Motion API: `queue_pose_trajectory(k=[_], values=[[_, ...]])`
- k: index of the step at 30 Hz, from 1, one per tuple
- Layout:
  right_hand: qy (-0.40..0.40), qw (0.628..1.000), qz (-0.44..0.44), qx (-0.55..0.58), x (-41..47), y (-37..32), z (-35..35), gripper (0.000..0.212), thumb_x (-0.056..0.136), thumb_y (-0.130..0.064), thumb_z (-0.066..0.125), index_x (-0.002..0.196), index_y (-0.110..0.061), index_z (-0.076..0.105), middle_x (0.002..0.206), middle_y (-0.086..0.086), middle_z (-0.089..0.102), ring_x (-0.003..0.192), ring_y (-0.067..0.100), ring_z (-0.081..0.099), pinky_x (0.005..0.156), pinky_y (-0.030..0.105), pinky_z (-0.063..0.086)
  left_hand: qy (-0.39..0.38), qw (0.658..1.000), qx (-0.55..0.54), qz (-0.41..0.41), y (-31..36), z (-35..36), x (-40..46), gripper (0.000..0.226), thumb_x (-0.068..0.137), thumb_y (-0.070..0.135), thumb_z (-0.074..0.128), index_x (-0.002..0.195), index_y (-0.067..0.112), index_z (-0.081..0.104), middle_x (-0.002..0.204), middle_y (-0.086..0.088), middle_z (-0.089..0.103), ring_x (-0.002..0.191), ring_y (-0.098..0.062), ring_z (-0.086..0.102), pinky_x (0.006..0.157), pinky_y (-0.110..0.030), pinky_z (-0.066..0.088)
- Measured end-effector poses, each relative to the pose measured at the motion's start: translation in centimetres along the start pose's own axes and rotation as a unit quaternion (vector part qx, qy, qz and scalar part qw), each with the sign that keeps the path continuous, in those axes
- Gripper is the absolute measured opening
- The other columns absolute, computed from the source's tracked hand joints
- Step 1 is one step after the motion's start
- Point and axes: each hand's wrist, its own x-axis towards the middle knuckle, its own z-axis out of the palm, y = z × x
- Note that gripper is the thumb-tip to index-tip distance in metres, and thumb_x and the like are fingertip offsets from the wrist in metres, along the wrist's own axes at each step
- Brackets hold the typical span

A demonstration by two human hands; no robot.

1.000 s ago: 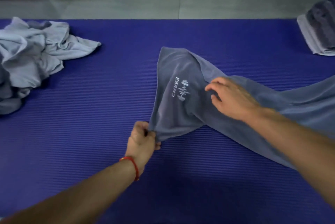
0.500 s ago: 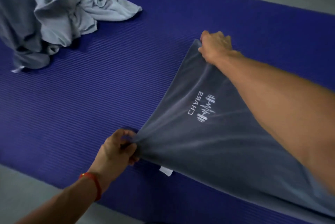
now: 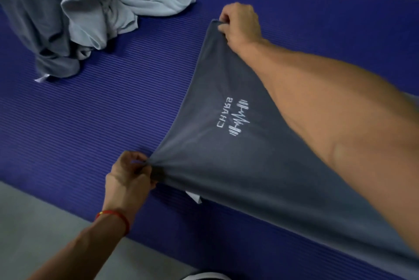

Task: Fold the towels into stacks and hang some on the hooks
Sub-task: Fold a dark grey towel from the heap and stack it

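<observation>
Early stage. Dark grey towel (image 3: 226,155) lies unfolded on the purple mat (image 3: 113,121), short edge pulled taut: left hand (image 3: 129,175) pinches the near corner, right hand (image 3: 240,23) the far. Crumpled towel heap (image 3: 79,12) far left awaits folding; no hooks visible.

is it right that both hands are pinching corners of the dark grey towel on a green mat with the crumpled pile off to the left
Not quite: the mat is blue-purple, not green, as the head view shows. The rest holds: the left hand and the right hand each pinch a corner of the dark grey towel, and the crumpled pile lies off to the left.
</observation>
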Motion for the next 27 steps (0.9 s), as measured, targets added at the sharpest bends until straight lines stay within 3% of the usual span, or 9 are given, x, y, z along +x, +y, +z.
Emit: queue_pose_trajectory(k=[4, 7, 10, 11, 13, 16, 19, 22, 27], values=[[-0.105, 0.988, -0.111, 0.02, -3.5, 1.0, -2.4, 0.047, 0.103, -0.026, 0.055, 0.149, -0.018, 0.048, 0.151, 0.006, 0.044, 0.138, 0.02, 0.044, 0.111, 0.025, 0.032, 0.005, 0.997, 0.07, 0.035, -1.1, 0.0, 1.2, 0.023, 0.088, -0.003, 0.061, 0.091, 0.02, 0.061, 0.081, -0.008, 0.071, 0.076, -0.035, 0.07, 0.068, -0.045, 0.06], [-0.122, 0.979, -0.166, -0.017, -9.4, 3.9, -4.5, 0.046, 0.102, -0.025, 0.05, 0.147, -0.016, 0.048, 0.152, 0.009, 0.042, 0.139, 0.027, 0.043, 0.117, 0.037, 0.033, 0.009, 0.975, 0.159, 0.155, -1.6, 0.8, 0.3, 0.024, 0.088, -0.002, 0.061, 0.104, 0.015, 0.058, 0.094, -0.008, 0.069, 0.086, -0.035, 0.064, 0.077, -0.047, 0.051], [-0.145, 0.965, -0.202, -0.076, -19.6, 8.0, -6.6, 0.039, 0.103, -0.03, 0.046, 0.138, -0.017, 0.057, 0.143, 0.007, 0.05, 0.129, 0.031, 0.049, 0.111, 0.047, 0.041, 0.008, 0.948, 0.201, 0.247, -2.3, 0.7, -0.4, 0.03, 0.09, 0.005, 0.067, 0.116, 0.008, 0.054, 0.11, -0.017, 0.053, 0.085, -0.038, 0.055, 0.071, -0.046, 0.043], [-0.143, 0.958, -0.227, -0.101, -23.4, 9.5, -7.2, 0.038, 0.102, -0.034, 0.043, 0.133, -0.018, 0.059, 0.135, 0.007, 0.054, 0.12, 0.032, 0.055, 0.103, 0.048, 0.047, 0.007, 0.929, 0.225, 0.295, -2.6, 0.6, -0.4, 0.028, 0.093, 0.01, 0.067, 0.118, 0.008, 0.054, 0.112, -0.017, 0.049, 0.08, -0.037, 0.054, 0.066, -0.045, 0.045], [-0.14, 0.946, -0.251, -0.149, -31.1, 11.7, -8.3, 0.038, 0.1, -0.042, 0.041, 0.123, -0.021, 0.062, 0.121, 0.004, 0.059, 0.104, 0.028, 0.06, 0.089, 0.046, 0.053, -0.005, 0.851, 0.282, 0.443, -2.8, 0.8, -0.6, 0.019, 0.097, 0.021, 0.061, 0.111, 0.008, 0.059, 0.105, -0.014, 0.051, 0.074, -0.037, 0.055, 0.06, -0.046, 0.047], [-0.138, 0.939, -0.251, -0.193, -40.8, 13.3, -8.9, 0.023, 0.1, -0.042, 0.048, 0.107, -0.025, 0.063, 0.104, -0.001, 0.059, 0.092, 0.024, 0.058, 0.081, 0.04, 0.047, -0.13, 0.733, 0.262, 0.614, -2.7, 3.4, -2.8, 0.02, 0.096, 0.031, 0.057, 0.095, 0.016, 0.069, 0.094, -0.004, 0.062, 0.077, -0.031, 0.06, 0.066, -0.046, 0.048], [-0.137, 0.942, -0.229, -0.205, -47.0, 13.6, -8.3, 0.008, 0.098, -0.036, 0.053, 0.096, -0.029, 0.053, 0.091, -0.003, 0.053, 0.082, 0.022, 0.054, 0.079, 0.036, 0.038, -0.214, 0.622, 0.265, 0.705, -3.6, 7.2, -6.5, 0.013, 0.097, 0.031, 0.06, 0.102, 0.022, 0.07, 0.101, 0.003, 0.065, 0.09, -0.023, 0.062, 0.079, -0.042, 0.049], [-0.13, 0.953, -0.164, -0.218, -49.8, 13.8, -7.7, 0.012, 0.097, -0.037, 0.049, 0.098, -0.029, 0.058, 0.091, -0.005, 0.055, 0.083, 0.02, 0.058, 0.079, 0.035, 0.042, -0.218, 0.589, 0.285, 0.724, -4.3, 9.3, -6.9, 0.024, 0.098, 0.031, 0.055, 0.118, 0.023, 0.065, 0.115, 0.004, 0.063, 0.1, -0.021, 0.061, 0.086, -0.041, 0.047], [-0.092, 0.965, -0.101, -0.224, -50.0, 14.0, -7.6, 0.022, 0.095, -0.035, 0.06, 0.114, -0.025, 0.065, 0.101, -0.002, 0.06, 0.09, 0.023, 0.061, 0.079, 0.039, 0.052, -0.18, 0.582, 0.296, 0.736, -3.5, 10.2, -5.6, 0.028, 0.101, 0.028, 0.048, 0.121, 0.018, 0.064, 0.112, 0.0, 0.065, 0.096, -0.024, 0.062, 0.083, -0.04, 0.048]])
